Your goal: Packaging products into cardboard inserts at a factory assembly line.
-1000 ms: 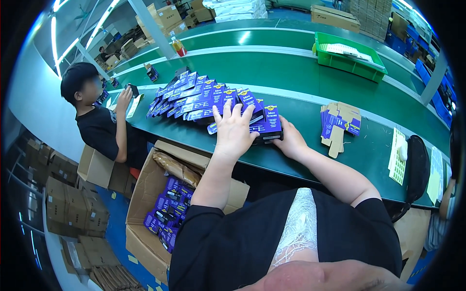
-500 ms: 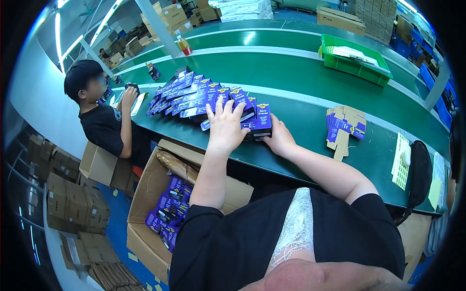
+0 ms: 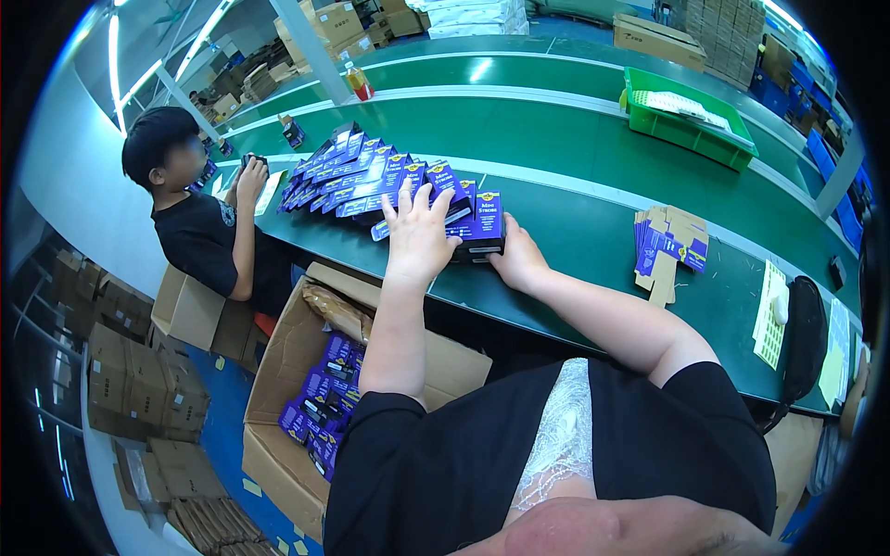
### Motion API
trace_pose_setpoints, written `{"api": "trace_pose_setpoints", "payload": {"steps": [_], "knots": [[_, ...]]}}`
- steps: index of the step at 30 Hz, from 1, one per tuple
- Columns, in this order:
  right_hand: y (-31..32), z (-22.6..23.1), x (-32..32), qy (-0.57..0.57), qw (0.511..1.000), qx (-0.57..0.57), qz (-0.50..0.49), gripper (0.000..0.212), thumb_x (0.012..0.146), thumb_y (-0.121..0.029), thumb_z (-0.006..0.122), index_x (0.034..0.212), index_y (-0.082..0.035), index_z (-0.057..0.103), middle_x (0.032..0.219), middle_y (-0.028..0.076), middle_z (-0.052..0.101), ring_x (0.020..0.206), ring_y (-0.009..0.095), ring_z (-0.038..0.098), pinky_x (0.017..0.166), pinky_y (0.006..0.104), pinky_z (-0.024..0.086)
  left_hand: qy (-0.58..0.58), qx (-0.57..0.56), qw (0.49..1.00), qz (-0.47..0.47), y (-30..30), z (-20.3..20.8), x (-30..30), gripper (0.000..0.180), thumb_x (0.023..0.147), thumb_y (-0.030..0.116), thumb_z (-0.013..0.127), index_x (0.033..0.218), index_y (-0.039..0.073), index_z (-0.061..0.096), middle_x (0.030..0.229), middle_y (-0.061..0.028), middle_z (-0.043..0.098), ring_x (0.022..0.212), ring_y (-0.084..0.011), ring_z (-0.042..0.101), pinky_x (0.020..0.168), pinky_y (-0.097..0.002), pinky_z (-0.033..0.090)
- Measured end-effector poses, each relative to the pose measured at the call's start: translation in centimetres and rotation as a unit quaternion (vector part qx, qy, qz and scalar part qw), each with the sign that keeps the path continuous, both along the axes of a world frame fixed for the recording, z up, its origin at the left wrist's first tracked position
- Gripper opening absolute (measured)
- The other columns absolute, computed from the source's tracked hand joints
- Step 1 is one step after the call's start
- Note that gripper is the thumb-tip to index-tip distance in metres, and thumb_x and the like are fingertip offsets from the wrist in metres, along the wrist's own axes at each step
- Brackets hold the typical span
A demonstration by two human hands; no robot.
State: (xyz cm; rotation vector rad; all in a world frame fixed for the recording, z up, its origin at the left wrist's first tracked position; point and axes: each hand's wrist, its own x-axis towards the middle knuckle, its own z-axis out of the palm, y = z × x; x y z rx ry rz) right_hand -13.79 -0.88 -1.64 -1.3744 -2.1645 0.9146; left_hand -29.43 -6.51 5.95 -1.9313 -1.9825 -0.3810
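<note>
Leaning rows of small purple cardboard boxes [image 3: 348, 185] lie overlapping on the green worktable. My left hand [image 3: 417, 236] rests over the front of the row's right end, its fingers spread apart. At that end stands an upright purple box [image 3: 484, 218] with a dark lower side. My right hand [image 3: 519, 255] wraps round this box's right edge, the thumb low at its front; the other fingers are partly hidden behind it. Flattened purple and brown cartons [image 3: 669, 246] lie on the table to the right.
An open carton [image 3: 269, 463] with more purple boxes stands below the table on my left. A person [image 3: 199, 222] sits farther left, holding a small dark thing. A green bin [image 3: 691, 134] stands across the table. A black pouch [image 3: 807, 334] lies at the right.
The upright box and both my hands have shifted a little left, closer against the leaning rows. The view has turned slightly.
</note>
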Motion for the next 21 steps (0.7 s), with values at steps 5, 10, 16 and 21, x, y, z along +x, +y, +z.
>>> {"api": "trace_pose_setpoints", "payload": {"steps": [5,10,16,21], "knots": [[0.3,0.1,-1.0,0.011,1.0,-0.009,0.009,0.072,0.086,-0.009,0.062,0.146,0.004,0.024,0.123,0.027,0.053,0.111,0.038,0.058,0.096,0.0409,0.049,0.008,0.002,1.0,0.014,-0.2,0.1,-0.2,0.063,0.073,0.022,0.078,0.13,0.013,0.054,0.134,-0.0169,0.051,0.136,-0.0407,0.032,0.112,-0.0645,0.016],[1.0,-0.2,-1.5,0.044,0.998,-0.045,0.018,0.073,0.083,-0.007,0.064,0.145,0.003,0.026,0.129,0.026,0.052,0.112,0.037,0.058,0.096,0.0415,0.049,0.018,0.061,0.997,-0.051,-1.6,2.5,4.4,0.054,0.077,0.018,0.072,0.128,0.01,0.056,0.138,-0.0157,0.049,0.137,-0.0396,0.032,0.112,-0.0632,0.017],[1.8,-1.7,-1.3,0.064,0.996,-0.055,0.027,0.073,0.083,-0.005,0.061,0.146,0.001,0.024,0.129,0.026,0.052,0.107,0.032,0.061,0.092,0.0382,0.051,-0.012,0.378,0.811,-0.447,-9.6,10.0,14.6,0.019,0.084,0.011,0.061,0.102,0.011,0.068,0.111,-0.0036,0.065,0.106,-0.0219,0.06,0.097,-0.043,0.046],[1.0,-0.9,1.5,0.127,0.989,-0.079,0.022,0.071,0.083,-0.003,0.058,0.147,-0.001,0.027,0.127,0.026,0.053,0.103,0.032,0.063,0.087,0.0374,0.052,0.003,0.5,0.699,-0.512,-10.5,10.8,18.4,0.017,0.082,0.006,0.059,0.096,0.011,0.068,0.103,0.0027,0.067,0.093,-0.0136,0.063,0.082,-0.0328,0.054]]}}
